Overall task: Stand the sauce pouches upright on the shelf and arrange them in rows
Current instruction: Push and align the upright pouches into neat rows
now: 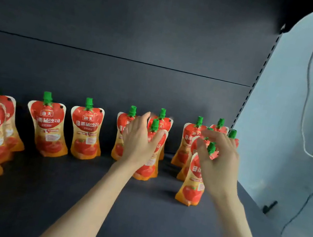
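**Q:** Hands?
**A:** Left hand open, spread before middle pouch. Right hand curled at front-right pouch cap; grip cannot be told.
**Q:** Pouches?
**A:** Upright, just beyond each hand, toward the shelf right edge.

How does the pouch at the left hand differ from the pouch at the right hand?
The left-hand pouch stands farther back; the right-hand pouch stands nearer the shelf's front edge. The left hand covers much of the left-hand pouch's body, while the right hand is at the right-hand pouch's cap, leaving its body showing. Both stand upright, red-orange with green caps.
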Available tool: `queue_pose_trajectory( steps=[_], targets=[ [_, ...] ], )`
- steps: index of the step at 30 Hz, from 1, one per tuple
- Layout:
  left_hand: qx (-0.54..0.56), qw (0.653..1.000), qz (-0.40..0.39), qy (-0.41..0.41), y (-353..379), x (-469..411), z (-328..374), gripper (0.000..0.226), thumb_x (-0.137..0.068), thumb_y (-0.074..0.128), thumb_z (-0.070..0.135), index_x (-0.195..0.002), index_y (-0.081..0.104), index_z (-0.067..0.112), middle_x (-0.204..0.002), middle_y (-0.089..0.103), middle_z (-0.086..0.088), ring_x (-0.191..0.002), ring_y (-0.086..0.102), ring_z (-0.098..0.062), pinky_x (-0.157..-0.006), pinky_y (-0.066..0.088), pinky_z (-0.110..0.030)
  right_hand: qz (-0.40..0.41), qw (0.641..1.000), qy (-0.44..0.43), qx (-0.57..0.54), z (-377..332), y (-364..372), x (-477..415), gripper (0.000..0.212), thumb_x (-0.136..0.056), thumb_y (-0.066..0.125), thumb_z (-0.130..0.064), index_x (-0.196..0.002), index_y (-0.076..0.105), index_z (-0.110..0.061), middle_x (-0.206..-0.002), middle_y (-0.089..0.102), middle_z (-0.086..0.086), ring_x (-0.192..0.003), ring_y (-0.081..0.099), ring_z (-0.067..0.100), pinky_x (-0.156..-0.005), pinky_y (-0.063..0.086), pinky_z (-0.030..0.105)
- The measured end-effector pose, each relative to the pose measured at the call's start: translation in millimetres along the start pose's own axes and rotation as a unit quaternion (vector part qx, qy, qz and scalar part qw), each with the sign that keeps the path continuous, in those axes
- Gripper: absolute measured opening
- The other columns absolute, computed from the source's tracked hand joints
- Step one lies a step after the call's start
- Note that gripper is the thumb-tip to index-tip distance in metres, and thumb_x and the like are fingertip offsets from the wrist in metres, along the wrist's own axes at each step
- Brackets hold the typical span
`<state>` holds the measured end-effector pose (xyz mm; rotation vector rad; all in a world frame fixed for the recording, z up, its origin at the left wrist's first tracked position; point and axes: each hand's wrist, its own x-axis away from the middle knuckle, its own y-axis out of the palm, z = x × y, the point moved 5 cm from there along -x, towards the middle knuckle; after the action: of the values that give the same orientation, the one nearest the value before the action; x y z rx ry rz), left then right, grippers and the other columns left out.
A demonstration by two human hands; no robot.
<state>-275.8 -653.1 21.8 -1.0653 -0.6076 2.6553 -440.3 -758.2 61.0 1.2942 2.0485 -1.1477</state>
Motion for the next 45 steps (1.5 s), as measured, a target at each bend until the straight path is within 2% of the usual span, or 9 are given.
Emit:
queue_pose_trajectory(
  steps=[4, 7, 10, 16, 21, 24, 28, 38, 45],
  targets=[
    [-0.056, 0.996, 0.030, -0.063, 15, 9, 9, 0.044, -0.093, 0.052, 0.033, -0.128, 0.049, 0.007, -0.124, 0.058, -0.010, -0.119, 0.050, -0.025, -0.097, 0.034, -0.031, -0.098, 0.994, 0.046, 0.010, 44, -7, -2, 0.036, -0.089, 0.061, -0.021, -0.124, 0.053, -0.014, -0.117, 0.059, -0.002, -0.116, 0.050, 0.021, -0.096, 0.039, 0.034],
    [-0.009, 0.997, 0.060, -0.052, 9, 35, 20, 0.034, -0.093, 0.055, 0.022, -0.120, 0.055, 0.002, -0.117, 0.057, -0.011, -0.114, 0.050, -0.024, -0.091, 0.035, -0.024, -0.131, 0.988, 0.072, -0.032, 58, -4, 2, 0.032, -0.091, 0.058, -0.019, -0.122, 0.052, -0.015, -0.115, 0.058, -0.003, -0.112, 0.051, 0.019, -0.093, 0.037, 0.029],
    [-0.001, 0.996, 0.078, -0.034, -2, 59, 31, 0.032, -0.091, 0.056, 0.022, -0.118, 0.056, 0.004, -0.115, 0.057, -0.010, -0.112, 0.051, -0.023, -0.090, 0.041, -0.026, -0.141, 0.988, 0.061, -0.003, 55, -6, -1, 0.019, -0.091, 0.057, -0.022, -0.110, 0.058, -0.015, -0.104, 0.059, -0.004, -0.104, 0.050, 0.021, -0.095, 0.031, 0.039],
    [-0.030, 0.994, 0.106, 0.012, -38, 77, 48, 0.036, -0.091, 0.055, 0.022, -0.123, 0.057, 0.005, -0.105, 0.060, -0.004, -0.102, 0.052, -0.018, -0.086, 0.044, -0.029, -0.175, 0.969, 0.028, -0.171, 26, -3, 14, 0.018, -0.087, 0.064, -0.016, -0.105, 0.063, -0.014, -0.090, 0.063, -0.005, -0.083, 0.056, 0.009, -0.070, 0.041, 0.010],
    [0.002, 0.997, 0.072, -0.008, -55, 94, 49, 0.038, -0.089, 0.058, 0.021, -0.125, 0.055, 0.009, -0.106, 0.052, 0.007, -0.100, 0.050, -0.002, -0.088, 0.046, -0.021, -0.190, 0.950, 0.025, -0.247, 10, 16, 32, 0.023, -0.087, 0.065, -0.017, -0.109, 0.060, -0.019, -0.098, 0.063, -0.003, -0.090, 0.060, 0.008, -0.077, 0.049, 0.022],
    [0.090, 0.989, 0.066, -0.097, -60, 118, 27, 0.043, -0.086, 0.063, 0.024, -0.125, 0.046, 0.027, -0.109, 0.049, 0.025, -0.101, 0.051, 0.010, -0.085, 0.045, -0.011, -0.206, 0.922, 0.092, -0.313, 20, 34, 62, 0.045, -0.085, 0.068, -0.018, -0.125, 0.048, -0.020, -0.118, 0.059, -0.001, -0.108, 0.060, 0.011, -0.089, 0.051, 0.028],
    [0.184, 0.958, 0.001, -0.219, -46, 165, -12, 0.035, -0.077, 0.071, 0.030, -0.106, 0.054, 0.027, -0.105, 0.067, 0.012, -0.100, 0.064, -0.006, -0.085, 0.054, -0.031, -0.234, 0.880, 0.191, -0.368, 39, 54, 104, 0.042, -0.081, 0.070, -0.011, -0.116, 0.049, -0.022, -0.107, 0.065, -0.004, -0.101, 0.064, 0.013, -0.088, 0.053, 0.031],
    [0.173, 0.963, 0.065, -0.199, -117, 152, -67, 0.014, -0.082, 0.068, 0.018, -0.094, 0.061, 0.020, -0.093, 0.070, 0.008, -0.090, 0.066, -0.006, -0.075, 0.055, -0.026, -0.230, 0.874, 0.183, -0.387, -26, 122, 109, 0.038, -0.083, 0.070, -0.013, -0.118, 0.056, -0.015, -0.108, 0.069, -0.002, -0.099, 0.066, 0.010, -0.083, 0.055, 0.024],
    [0.142, 0.972, 0.066, -0.174, -176, 122, -140, 0.023, -0.086, 0.064, 0.017, -0.107, 0.055, 0.021, -0.100, 0.064, 0.016, -0.095, 0.061, 0.001, -0.075, 0.050, -0.013, -0.198, 0.890, 0.206, -0.356, -81, 208, 109, 0.033, -0.082, 0.072, -0.017, -0.108, 0.052, -0.020, -0.105, 0.067, 0.000, -0.096, 0.065, 0.015, -0.084, 0.056, 0.040]
  ],
)
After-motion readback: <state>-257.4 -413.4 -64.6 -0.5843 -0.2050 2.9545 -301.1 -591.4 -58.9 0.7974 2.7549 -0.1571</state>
